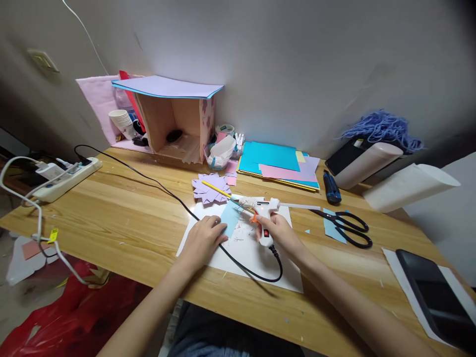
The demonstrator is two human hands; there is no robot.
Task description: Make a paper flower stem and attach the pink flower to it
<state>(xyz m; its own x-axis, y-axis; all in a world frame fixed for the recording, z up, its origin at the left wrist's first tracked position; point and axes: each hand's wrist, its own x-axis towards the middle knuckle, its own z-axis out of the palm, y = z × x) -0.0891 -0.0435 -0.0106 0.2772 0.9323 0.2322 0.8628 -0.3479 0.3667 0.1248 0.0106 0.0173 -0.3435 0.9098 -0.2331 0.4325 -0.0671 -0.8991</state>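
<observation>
My right hand [280,233] is wrapped round the handle of a white hot glue gun [267,210], a finger by its orange trigger. A clear glue stick sticks out of its back, and the nozzle points left over a light-blue piece of paper [231,220]. With finger and thumb, my left hand [203,240] holds that paper at its left edge. Both are above a marked white sheet [245,248]. A thin yellow stick [215,189] reaches from a purple folded-paper piece [208,191] towards the nozzle, where its end is hard to make out.
The black cable [163,187] runs from a power strip [69,178] under my left hand. Black scissors [345,225], a blue cutter [330,187] and a phone [431,292] lie rightward. Behind stand coloured papers [273,156], an open box [174,119] and paper rolls [409,188].
</observation>
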